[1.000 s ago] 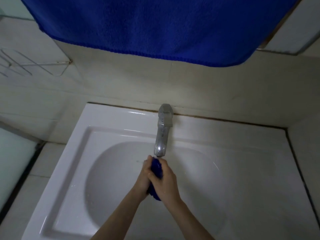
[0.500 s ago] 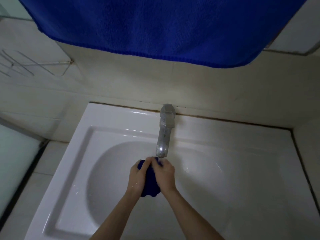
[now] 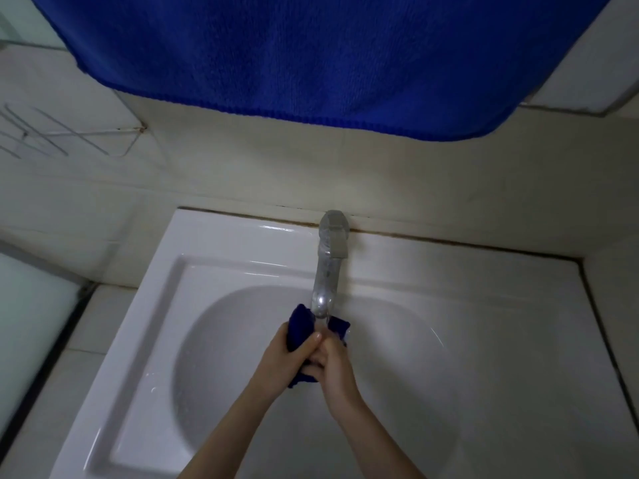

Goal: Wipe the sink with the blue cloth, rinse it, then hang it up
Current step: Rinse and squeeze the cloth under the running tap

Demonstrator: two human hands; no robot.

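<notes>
One wire rack (image 3: 69,136) on the left wall, one sink (image 3: 166,271), one tap (image 3: 326,271), one towel (image 3: 311,57) hung above. One blue cloth (image 3: 300,323), bunched, over the basin: long axis near-to-far, far end under the spout. Left hand (image 3: 280,361) and right hand (image 3: 337,371) meet, both grips curled round it.

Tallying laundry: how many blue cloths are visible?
2: a large blue towel hanging overhead, and a small blue cloth gripped by left hand and right hand under the faucet.

Both hands (image 3: 304,357) grip blue cloth (image 3: 300,326) under faucet (image 3: 326,271), over sink (image 3: 214,243).
</notes>
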